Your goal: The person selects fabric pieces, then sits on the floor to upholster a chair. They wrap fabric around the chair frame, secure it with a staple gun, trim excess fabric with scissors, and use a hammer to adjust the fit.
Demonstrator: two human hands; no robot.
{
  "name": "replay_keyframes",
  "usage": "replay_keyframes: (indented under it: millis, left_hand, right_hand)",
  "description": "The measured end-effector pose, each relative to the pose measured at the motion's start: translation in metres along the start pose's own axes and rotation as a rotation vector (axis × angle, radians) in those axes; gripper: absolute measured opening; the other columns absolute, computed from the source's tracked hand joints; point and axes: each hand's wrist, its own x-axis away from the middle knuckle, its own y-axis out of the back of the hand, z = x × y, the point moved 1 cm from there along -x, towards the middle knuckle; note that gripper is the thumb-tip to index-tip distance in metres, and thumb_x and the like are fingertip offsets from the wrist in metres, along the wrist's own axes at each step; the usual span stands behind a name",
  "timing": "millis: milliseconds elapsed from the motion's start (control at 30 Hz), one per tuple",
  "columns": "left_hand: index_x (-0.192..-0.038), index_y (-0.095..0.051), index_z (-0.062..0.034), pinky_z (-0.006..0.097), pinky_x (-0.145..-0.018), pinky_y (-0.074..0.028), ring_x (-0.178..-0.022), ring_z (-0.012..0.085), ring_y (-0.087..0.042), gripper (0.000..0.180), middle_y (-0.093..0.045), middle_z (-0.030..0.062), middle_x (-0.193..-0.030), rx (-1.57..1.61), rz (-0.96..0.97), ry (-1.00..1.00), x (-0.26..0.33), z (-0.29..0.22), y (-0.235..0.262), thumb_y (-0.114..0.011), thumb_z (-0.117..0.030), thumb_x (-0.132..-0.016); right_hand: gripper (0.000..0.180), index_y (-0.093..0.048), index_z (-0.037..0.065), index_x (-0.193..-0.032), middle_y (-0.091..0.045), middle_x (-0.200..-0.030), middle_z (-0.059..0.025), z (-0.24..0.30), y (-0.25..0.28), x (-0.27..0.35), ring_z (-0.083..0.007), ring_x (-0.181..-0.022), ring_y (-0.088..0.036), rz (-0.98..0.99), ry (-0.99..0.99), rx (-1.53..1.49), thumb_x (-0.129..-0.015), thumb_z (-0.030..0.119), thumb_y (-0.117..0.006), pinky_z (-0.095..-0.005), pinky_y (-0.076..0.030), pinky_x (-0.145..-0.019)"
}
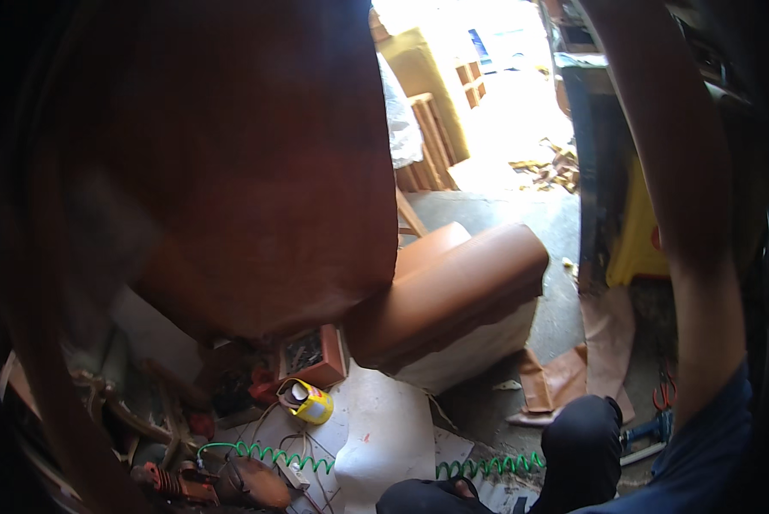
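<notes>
A large brown leather-like panel (273, 171) hangs raised in front of me, filling the upper left. My right arm (693, 171) reaches up along the right side and passes out at the top edge, so the hand is out of view. On the dark left side my left arm (54, 377) also stretches upward, and its hand cannot be seen. What either hand holds is hidden. Just beyond the panel's lower edge lies a brown upholstered piece (461, 291) with a rounded top and a pale, uncovered side.
Between the panel and my knees stand a yellow can (311, 403) and a reddish box (320, 355) of dark small items. A green coiled hose (491, 465) crosses the floor near an orange compressor-like machine (174, 481). Brown leather scraps (560, 377) lie right; a bright doorway (521, 103) opens beyond.
</notes>
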Motion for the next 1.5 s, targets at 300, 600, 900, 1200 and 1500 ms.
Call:
replay_keyframes:
  millis: [300, 600, 900, 1200, 1500]
  left_hand:
    - [-0.107, -0.063, -0.0068, 0.048, -0.091, -0.043, -0.091, 0.0299, -0.062, 0.034, -0.065, 0.0113, -0.096, 0.891, 0.55, 0.24, 0.169, -0.294, 0.041, -0.068, -0.005, -0.073]
    - [-0.125, -0.062, -0.0092, 0.052, -0.104, -0.038, -0.118, 0.0337, -0.054, 0.061, -0.058, 0.0149, -0.121, 0.998, 0.959, 0.122, 0.207, -0.314, 0.076, -0.073, -0.017, -0.066]
    - [-0.145, -0.053, -0.0077, 0.051, -0.114, -0.032, -0.134, 0.0429, -0.046, 0.064, -0.045, 0.0255, -0.148, 1.081, 0.843, 0.52, 0.192, -0.347, -0.004, -0.037, -0.055, -0.105]
    - [-0.147, -0.052, -0.0125, 0.051, -0.115, -0.032, -0.137, 0.0361, -0.049, 0.061, -0.059, 0.0171, -0.141, 1.217, 1.039, 0.224, 0.128, -0.364, -0.064, -0.032, -0.053, -0.106]
    - [-0.15, -0.048, -0.0097, 0.038, -0.114, -0.037, -0.136, 0.0306, -0.053, 0.058, -0.055, 0.0178, -0.146, 1.685, 1.237, 0.367, 0.059, -0.421, -0.089, -0.042, -0.048, -0.107]
  right_hand:
    - [0.024, -0.074, 0.009, -0.115, -0.075, -0.102, -0.0076, 0.039, -0.037, 0.313, -0.0171, -0.092, -0.071, 0.265, -0.189, -0.165, -0.093, 0.005, -0.064, -0.0307, -0.061, -0.073]
    - [0.056, -0.068, 0.007, -0.13, -0.068, -0.13, -0.0138, 0.062, -0.037, 0.393, -0.025, -0.123, -0.062, 0.494, -0.643, -0.84, -0.084, -0.014, -0.044, -0.0348, -0.049, -0.107]
    - [0.043, -0.064, 0.006, -0.134, -0.066, -0.131, -0.0126, 0.059, -0.039, 0.404, -0.0243, -0.121, -0.061, 0.466, -1.062, -1.24, -0.102, 0.034, -0.058, -0.0397, -0.047, -0.103]
    - [0.033, -0.064, 0.005, -0.121, -0.073, -0.104, -0.0104, 0.073, -0.073, 0.417, -0.0213, -0.097, -0.069, -0.011, -1.232, -0.756, -0.096, 0.024, -0.072, -0.039, -0.056, -0.084]
    - [0.028, -0.066, 0.001, -0.105, -0.072, -0.093, -0.0176, 0.095, -0.077, 0.413, -0.0251, -0.08, -0.07, -0.074, -1.097, -0.649, -0.095, 0.026, -0.071, -0.0385, -0.053, -0.071]
